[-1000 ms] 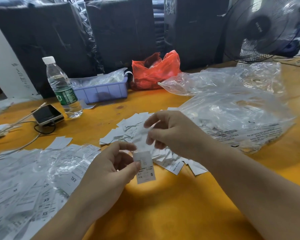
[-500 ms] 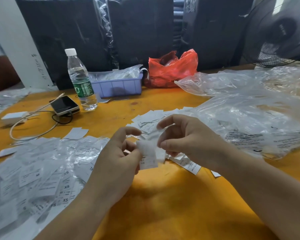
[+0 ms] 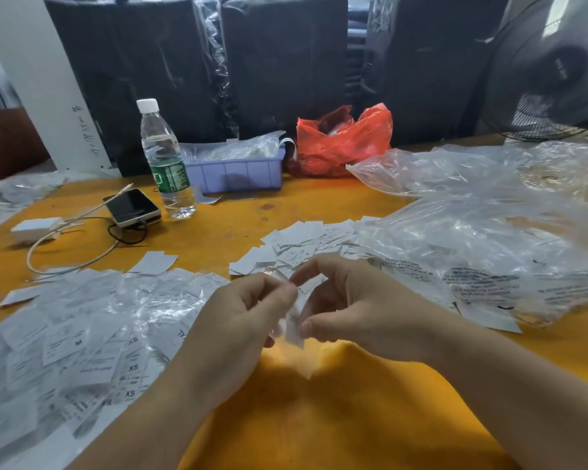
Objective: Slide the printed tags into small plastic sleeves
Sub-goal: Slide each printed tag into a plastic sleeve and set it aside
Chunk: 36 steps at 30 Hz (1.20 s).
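Note:
Above the yellow table [image 3: 319, 418], my left hand [image 3: 241, 320] and my right hand [image 3: 357, 310] meet at one small white printed tag [image 3: 293, 330]. Both hands pinch it, with a thin clear sleeve around its upper part; the hands hide how far in the tag sits. A loose pile of white tags [image 3: 296, 249] lies just behind my hands. On the left spreads a heap of sleeved tags [image 3: 82, 337] marked XS and M.
Large crumpled clear plastic bags [image 3: 482, 239] cover the right side. At the back stand a water bottle [image 3: 165, 161], a purple tray [image 3: 238, 171] and a red bag [image 3: 343, 140]. A phone [image 3: 133, 206] with cables and a white charger [image 3: 36, 228] lies left. A fan [image 3: 554, 69] stands far right.
My hands have come closer together and the tag now hangs between both sets of fingertips, turned edge-on. The head view has shifted to the left.

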Each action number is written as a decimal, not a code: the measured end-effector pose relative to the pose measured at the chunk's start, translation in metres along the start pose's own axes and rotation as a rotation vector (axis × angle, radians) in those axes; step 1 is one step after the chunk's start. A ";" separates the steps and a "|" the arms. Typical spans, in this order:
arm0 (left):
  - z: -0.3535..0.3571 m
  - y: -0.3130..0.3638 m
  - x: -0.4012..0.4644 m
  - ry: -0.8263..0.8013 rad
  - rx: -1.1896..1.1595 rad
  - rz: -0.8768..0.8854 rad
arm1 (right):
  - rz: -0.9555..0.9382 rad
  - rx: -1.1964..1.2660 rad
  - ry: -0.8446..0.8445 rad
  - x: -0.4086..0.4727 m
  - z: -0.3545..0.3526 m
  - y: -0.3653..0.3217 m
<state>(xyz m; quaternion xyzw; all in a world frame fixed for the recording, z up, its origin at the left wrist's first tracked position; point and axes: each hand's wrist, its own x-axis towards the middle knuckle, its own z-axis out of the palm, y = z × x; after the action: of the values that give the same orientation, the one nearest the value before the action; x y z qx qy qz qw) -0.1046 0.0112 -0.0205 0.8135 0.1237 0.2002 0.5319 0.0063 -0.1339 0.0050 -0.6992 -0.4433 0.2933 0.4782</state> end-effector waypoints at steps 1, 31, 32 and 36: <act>0.000 0.000 0.000 -0.005 0.025 0.011 | -0.001 -0.009 -0.003 -0.001 0.001 -0.001; 0.003 0.003 -0.001 0.034 0.024 0.069 | -0.029 -0.162 -0.002 -0.001 -0.010 -0.003; 0.003 0.003 -0.001 0.030 0.022 0.067 | -0.029 -0.171 -0.013 -0.002 -0.010 -0.004; 0.003 0.005 -0.002 0.022 0.044 0.094 | -0.040 -0.158 -0.044 -0.003 -0.011 -0.004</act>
<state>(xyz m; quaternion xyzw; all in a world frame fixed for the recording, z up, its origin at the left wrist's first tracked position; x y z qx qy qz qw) -0.1053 0.0056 -0.0172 0.8277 0.0954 0.2311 0.5025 0.0127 -0.1410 0.0125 -0.7192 -0.4892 0.2632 0.4173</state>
